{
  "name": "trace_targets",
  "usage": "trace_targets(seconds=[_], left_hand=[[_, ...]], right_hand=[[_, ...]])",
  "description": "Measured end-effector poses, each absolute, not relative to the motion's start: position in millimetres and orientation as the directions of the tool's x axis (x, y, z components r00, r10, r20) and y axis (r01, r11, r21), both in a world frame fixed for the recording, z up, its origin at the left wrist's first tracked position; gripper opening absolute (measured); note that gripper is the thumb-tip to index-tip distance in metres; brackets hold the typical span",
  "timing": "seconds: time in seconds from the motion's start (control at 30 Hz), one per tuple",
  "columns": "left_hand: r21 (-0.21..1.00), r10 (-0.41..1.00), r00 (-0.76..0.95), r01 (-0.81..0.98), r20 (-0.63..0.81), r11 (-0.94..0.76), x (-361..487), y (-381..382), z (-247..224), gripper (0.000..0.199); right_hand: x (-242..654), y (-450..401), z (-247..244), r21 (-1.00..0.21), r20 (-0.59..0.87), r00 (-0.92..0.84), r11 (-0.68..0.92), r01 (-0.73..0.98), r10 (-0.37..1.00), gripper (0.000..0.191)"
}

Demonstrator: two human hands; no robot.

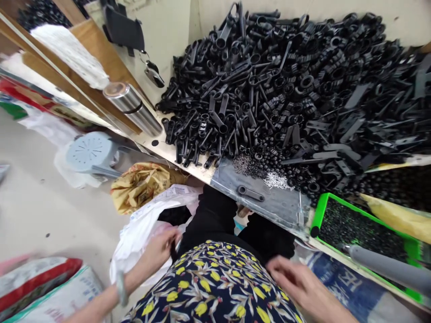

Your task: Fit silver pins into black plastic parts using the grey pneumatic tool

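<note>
My left hand (pixel 167 244) is beside my left hip, its fingers closed near the black trousers (pixel 215 215). What it holds, if anything, is hidden. At the other side of the flowered top (pixel 218 280), my right hand (pixel 289 276) curls its fingers against the cloth; what lies in them cannot be made out. In front of me, a single black ring-ended lever part (pixel 251 193) lies on the grey work surface (pixel 232 179). Just behind it are a small heap of silvery pins (pixel 276 181) and a patch of tiny brownish pieces (pixel 241 163).
A large heap of black parts (pixel 269 80) covers the bench. At right are a green tray (pixel 332 196) of small black pieces and a grey-handled tool (pixel 387 262). A steel flask (pixel 134 110) stands left; a white bag (pixel 134 242) and blue stool (pixel 90 151) are below.
</note>
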State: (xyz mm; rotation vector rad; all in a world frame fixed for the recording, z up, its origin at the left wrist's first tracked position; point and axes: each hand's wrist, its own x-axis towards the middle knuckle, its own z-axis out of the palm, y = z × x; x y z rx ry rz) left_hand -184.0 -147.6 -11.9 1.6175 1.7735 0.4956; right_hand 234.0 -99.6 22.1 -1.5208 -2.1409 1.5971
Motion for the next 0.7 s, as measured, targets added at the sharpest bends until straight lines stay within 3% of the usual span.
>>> trace_targets(seconds=[0.07, 0.13, 0.23, 0.3, 0.4, 0.57, 0.63, 0.7], left_hand=[[0.724, 0.987, 0.051, 0.685, -0.151, 0.075, -176, -118, -10, 0.027], [0.767, 0.997, 0.072, 0.640, -0.021, -0.030, -159, -78, -3, 0.021], [0.815, 0.988, 0.089, 0.558, 0.129, -0.157, -129, -25, 5, 0.017], [0.819, 0.978, 0.120, 0.534, 0.172, -0.210, -112, -5, 3, 0.016], [0.761, 0.960, 0.224, 0.589, 0.170, -0.272, -98, 8, -8, 0.021], [0.619, 0.924, 0.348, 0.695, 0.155, -0.366, -88, 12, -21, 0.029], [0.662, 0.936, 0.317, 0.672, 0.149, -0.333, -87, 12, -21, 0.034], [0.795, 0.973, 0.210, 0.572, 0.096, -0.202, -85, 10, -19, 0.044]], right_hand=[[211, -71, 21, -0.794, -0.382, -0.555, 0.045, 0.606, 0.739, 0.026], [189, -40, 21, -0.793, -0.197, -0.537, 0.189, 0.579, 0.820, 0.025], [170, -3, 11, -0.676, 0.040, -0.436, 0.346, 0.651, 0.899, 0.023], [167, 11, 0, -0.558, 0.114, -0.407, 0.397, 0.728, 0.906, 0.025], [168, 19, -18, -0.453, 0.132, -0.431, 0.441, 0.775, 0.893, 0.032], [165, 24, -30, -0.419, 0.143, -0.451, 0.467, 0.779, 0.881, 0.030], [163, 24, -26, -0.451, 0.140, -0.435, 0.448, 0.772, 0.889, 0.030], [161, 19, -21, -0.601, 0.110, -0.365, 0.355, 0.716, 0.924, 0.031]])
